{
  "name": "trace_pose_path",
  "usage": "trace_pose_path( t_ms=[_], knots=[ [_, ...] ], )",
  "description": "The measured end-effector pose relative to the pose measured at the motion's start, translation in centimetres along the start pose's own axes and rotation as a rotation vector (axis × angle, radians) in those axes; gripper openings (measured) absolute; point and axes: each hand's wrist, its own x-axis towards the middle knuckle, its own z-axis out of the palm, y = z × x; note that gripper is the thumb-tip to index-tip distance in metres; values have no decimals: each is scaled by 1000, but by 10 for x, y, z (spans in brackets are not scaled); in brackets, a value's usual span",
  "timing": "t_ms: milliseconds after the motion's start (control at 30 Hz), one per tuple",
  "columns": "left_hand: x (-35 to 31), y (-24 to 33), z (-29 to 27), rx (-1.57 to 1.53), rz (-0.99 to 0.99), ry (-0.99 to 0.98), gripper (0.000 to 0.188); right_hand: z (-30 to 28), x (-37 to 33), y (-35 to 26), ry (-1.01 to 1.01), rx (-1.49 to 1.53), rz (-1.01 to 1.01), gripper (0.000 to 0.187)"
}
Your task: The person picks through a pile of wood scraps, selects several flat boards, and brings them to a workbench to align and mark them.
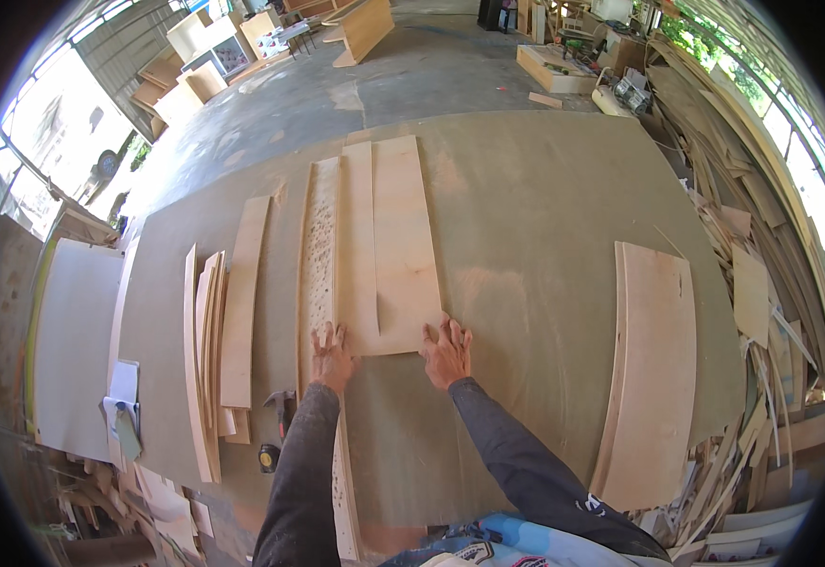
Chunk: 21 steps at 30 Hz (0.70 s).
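A pale thin wood sheet [408,236] lies lengthwise on the big worktable, with a narrow strip [359,217] along its left part. Left of it is a long, narrow board [321,236] dotted with glue-like spots, which runs back under my left forearm. My left hand [332,359] rests on the dotted board by the sheet's near left corner, fingers spread. At the near right corner, my right hand [446,352] holds the sheet's edge, thumb on top and fingers bent. Beside my left sleeve lie a claw hammer [281,408] and a tape measure [268,458].
Narrow wooden strips [209,350] and a longer board [247,302] lie on the table's left. Wide panels [653,369] are stacked at the right. Paper [123,383] sits at the left edge. Scrap wood [762,312] is heaped beyond the table's right side.
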Motion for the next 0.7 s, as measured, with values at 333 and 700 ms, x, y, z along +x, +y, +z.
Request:
trace_pose_path(
  t_ms=[333, 700],
  knots=[
    [31, -11, -4, -16, 20, -5, 70, 2, 29, 9, 44, 8, -16, 50],
    [112, -43, -4, -49, 36, -27, 69, -9, 95, 81, 276, -104, 97, 54]
  ],
)
